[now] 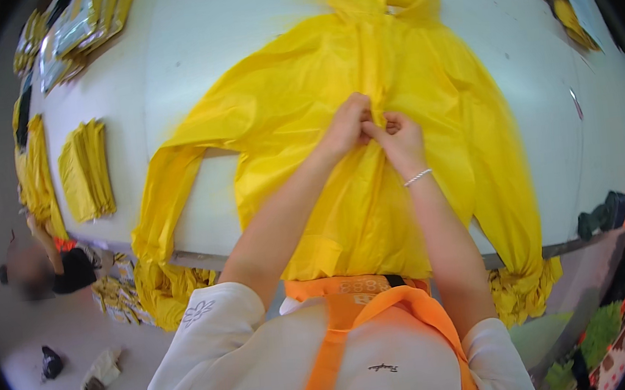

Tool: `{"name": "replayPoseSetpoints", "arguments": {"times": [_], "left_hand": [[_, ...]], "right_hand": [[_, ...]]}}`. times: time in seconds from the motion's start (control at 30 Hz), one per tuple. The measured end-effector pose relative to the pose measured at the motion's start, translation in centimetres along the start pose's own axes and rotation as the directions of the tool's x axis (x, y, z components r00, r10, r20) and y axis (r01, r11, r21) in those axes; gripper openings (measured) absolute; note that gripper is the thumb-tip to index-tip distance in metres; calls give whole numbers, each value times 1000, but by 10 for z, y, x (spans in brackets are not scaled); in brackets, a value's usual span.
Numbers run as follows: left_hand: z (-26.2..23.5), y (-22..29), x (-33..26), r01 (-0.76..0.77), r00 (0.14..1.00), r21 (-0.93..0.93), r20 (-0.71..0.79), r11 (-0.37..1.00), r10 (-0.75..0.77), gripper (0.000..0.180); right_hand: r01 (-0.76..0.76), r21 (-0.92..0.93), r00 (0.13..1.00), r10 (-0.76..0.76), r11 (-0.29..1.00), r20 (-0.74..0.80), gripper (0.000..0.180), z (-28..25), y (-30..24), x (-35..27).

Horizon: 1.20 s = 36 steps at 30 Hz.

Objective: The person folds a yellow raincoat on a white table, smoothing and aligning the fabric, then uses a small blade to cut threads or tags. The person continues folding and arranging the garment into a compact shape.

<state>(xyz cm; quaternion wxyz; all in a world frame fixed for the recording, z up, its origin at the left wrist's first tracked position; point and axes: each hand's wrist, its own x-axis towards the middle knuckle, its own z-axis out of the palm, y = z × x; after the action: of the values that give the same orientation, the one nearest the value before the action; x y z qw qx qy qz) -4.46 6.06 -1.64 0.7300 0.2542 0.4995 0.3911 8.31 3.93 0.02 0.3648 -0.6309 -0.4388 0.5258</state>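
A yellow rain jacket (302, 93) lies spread front side up on the white table, its collar at the far side and both sleeves hanging over the near edge. My left hand (348, 124) and my right hand (400, 140) meet at the middle of its front. The fingers of both are closed in a pinch on the front placket (369, 59) of the jacket. Whatever fastener sits between the fingertips is hidden.
Stacks of folded yellow garments (86, 171) and clear-bagged packs (82, 29) stand on the left of the white table (173, 27). At the far left is another person (53, 264). A roll with yellow cloth (567, 8) and a small slim tool (575, 103) lie right.
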Motion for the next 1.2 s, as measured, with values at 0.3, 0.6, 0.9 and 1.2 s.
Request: {"name": "replayPoseSetpoints", "arguments": {"times": [0.3, 0.6, 0.9, 1.2], "left_hand": [[-31, -32, -78, 43, 721, 992, 50, -118, 691, 57], [-147, -39, -147, 240, 783, 963, -116, -125, 611, 68], [-158, 17, 7, 177, 671, 963, 34, -205, 741, 70], [-54, 31, 20, 18, 719, 987, 99, -161, 688, 33]], "right_hand": [[67, -307, 997, -56, 949, 46, 29, -12, 5, 4], [-224, -896, 959, -80, 383, -273, 77, -128, 71, -83], [-102, -971, 917, -358, 217, -176, 83, -157, 53, 112], [428, -823, 852, -470, 374, 229, 48, -38, -14, 46]]}}
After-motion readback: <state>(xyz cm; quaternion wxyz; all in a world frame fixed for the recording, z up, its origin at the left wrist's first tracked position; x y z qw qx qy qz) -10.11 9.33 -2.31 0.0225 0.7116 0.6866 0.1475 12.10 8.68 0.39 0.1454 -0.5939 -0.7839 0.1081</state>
